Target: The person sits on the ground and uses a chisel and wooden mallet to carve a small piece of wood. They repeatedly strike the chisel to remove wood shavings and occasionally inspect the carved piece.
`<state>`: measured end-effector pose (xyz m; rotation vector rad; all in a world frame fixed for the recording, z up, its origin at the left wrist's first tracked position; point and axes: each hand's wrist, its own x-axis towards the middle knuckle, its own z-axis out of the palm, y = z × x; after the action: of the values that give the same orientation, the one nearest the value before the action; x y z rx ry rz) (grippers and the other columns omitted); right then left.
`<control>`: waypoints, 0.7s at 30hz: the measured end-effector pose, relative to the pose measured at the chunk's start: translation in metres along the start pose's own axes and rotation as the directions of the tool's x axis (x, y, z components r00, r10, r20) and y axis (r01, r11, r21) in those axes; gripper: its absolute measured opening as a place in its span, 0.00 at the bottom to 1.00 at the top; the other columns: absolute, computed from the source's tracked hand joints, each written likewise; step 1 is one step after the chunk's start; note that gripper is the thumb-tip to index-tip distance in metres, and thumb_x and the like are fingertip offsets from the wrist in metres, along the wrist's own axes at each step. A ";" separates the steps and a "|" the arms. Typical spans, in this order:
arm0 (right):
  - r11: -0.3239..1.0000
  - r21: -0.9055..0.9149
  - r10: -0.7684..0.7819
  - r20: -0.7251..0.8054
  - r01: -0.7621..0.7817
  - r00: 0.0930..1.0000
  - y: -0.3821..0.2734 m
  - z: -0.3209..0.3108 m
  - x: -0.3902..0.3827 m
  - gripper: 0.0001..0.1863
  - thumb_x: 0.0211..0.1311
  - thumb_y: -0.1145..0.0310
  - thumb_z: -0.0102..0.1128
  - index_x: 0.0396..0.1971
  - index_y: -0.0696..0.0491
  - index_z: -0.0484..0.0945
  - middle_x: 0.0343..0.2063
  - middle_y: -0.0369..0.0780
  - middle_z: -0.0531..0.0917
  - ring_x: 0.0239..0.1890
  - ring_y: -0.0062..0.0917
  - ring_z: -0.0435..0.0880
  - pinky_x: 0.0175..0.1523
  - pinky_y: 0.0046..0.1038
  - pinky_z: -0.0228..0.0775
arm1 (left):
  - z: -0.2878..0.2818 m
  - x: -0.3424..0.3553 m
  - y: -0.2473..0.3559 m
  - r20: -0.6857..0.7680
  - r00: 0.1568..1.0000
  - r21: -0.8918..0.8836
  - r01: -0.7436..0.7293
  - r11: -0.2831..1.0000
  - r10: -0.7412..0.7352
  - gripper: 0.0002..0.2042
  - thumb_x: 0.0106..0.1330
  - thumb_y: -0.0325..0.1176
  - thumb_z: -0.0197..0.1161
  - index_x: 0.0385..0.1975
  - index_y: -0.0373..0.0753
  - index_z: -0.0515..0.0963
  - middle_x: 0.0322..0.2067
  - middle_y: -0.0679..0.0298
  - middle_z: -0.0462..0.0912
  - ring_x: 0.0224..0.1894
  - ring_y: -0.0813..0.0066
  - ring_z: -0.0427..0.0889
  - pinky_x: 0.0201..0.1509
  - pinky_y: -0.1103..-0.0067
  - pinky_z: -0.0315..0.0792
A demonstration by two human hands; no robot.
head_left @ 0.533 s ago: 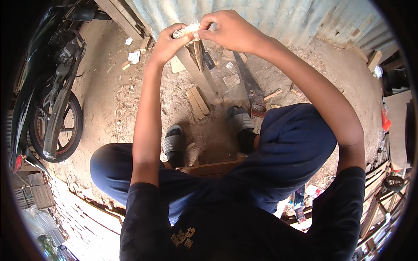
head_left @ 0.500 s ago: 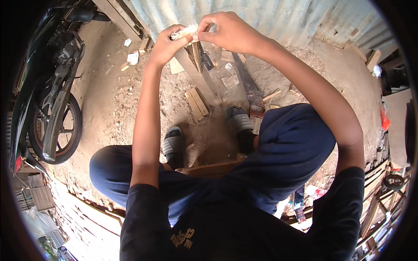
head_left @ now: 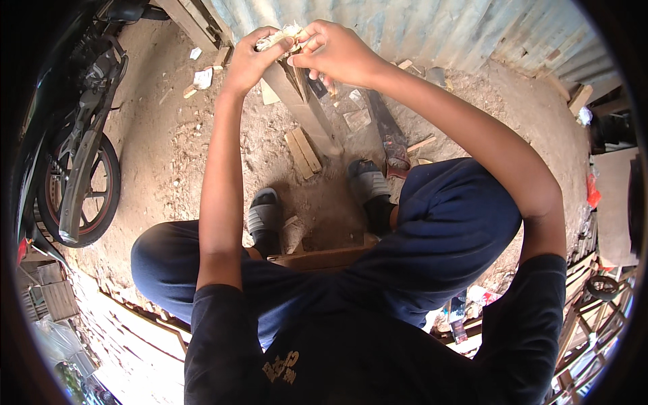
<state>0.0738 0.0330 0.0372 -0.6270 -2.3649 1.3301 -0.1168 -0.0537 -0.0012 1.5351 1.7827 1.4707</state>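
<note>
At the top centre, my left hand (head_left: 251,64) is closed around a pale, frayed, fibrous bundle (head_left: 289,32), its thumb pressed along the near side. My right hand (head_left: 341,55) has its fingers curled against the bundle's right edge, with thumb and forefinger drawn in on it. What exactly lies between those fingertips is too small to make out. Just below the hands, a wooden post (head_left: 307,118) slants down toward my feet.
A motorcycle (head_left: 81,169) stands on the left. Corrugated metal sheeting (head_left: 418,30) forms the far wall. On the dirt floor lie short wood pieces (head_left: 302,152), a dark flat board (head_left: 385,121) and paper scraps (head_left: 202,79). My sandalled feet (head_left: 264,212) rest beside the post.
The bundle and both hands have shifted slightly up and left in view. My right hand has turned, its thumb now lower and its other fingers hanging beneath.
</note>
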 end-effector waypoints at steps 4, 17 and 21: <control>0.986 -0.134 -0.114 -0.126 0.097 0.985 0.004 0.010 0.003 0.21 0.58 0.62 0.72 0.44 0.59 0.76 0.31 0.42 0.86 0.29 0.26 0.86 0.35 0.30 0.79 | 0.001 0.000 0.001 -0.002 1.000 0.011 0.018 1.000 -0.018 0.20 0.61 0.48 0.70 0.39 0.35 0.84 0.32 0.66 0.85 0.37 0.80 0.78 0.45 0.79 0.72; 0.926 -0.345 0.064 -0.261 -0.155 0.963 -0.010 0.018 -0.004 0.21 0.57 0.65 0.65 0.45 0.65 0.74 0.24 0.47 0.84 0.29 0.32 0.86 0.37 0.35 0.79 | 0.000 0.002 -0.012 -0.146 0.988 0.094 0.070 0.993 -0.056 0.27 0.56 0.51 0.73 0.46 0.33 0.85 0.38 0.60 0.88 0.40 0.74 0.83 0.50 0.76 0.75; 0.912 -0.220 0.343 -0.055 -0.346 0.938 0.008 -0.004 -0.005 0.20 0.59 0.70 0.61 0.49 0.66 0.74 0.29 0.48 0.84 0.28 0.27 0.86 0.32 0.30 0.81 | -0.017 -0.001 -0.027 -0.168 0.982 0.039 0.091 0.995 -0.083 0.26 0.57 0.51 0.72 0.44 0.32 0.85 0.38 0.60 0.87 0.43 0.73 0.81 0.53 0.74 0.73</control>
<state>0.0813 0.0367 0.0313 -1.1654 -2.4952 1.1844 -0.1439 -0.0586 -0.0181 1.3719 1.9648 1.5657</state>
